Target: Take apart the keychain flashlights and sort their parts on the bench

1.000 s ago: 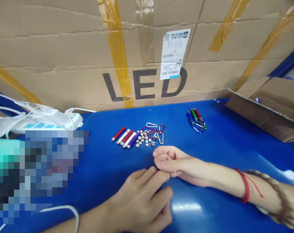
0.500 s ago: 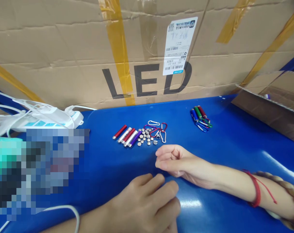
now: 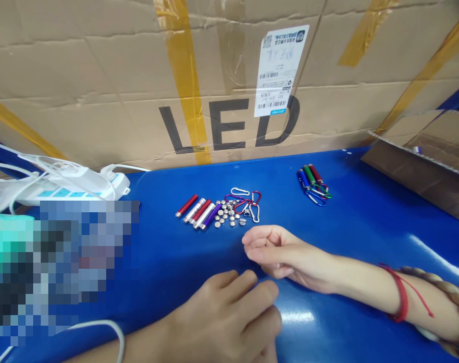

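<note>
The right forearm (image 3: 358,280) wears 1 narrow, woven red bracelet (image 3: 402,298) with a thin loose end, plus 1 thicker, knobbly band (image 3: 437,280) in brown and cream. The left hand (image 3: 233,315) and visible left forearm (image 3: 154,335) are bare.

"LED" runs in bold black capitals (image 3: 231,125) across the carton (image 3: 112,101) at the far edge of the desk (image 3: 157,262). Overlapping the top of the "D," a white label (image 3: 277,88) bears two barcodes, a QR code (image 3: 267,41) near its upper left corner, and a line of figures in which "101" can be made out. Its remaining print, including a blue strip (image 3: 278,112) at the bottom edge, is too small to read.
</note>
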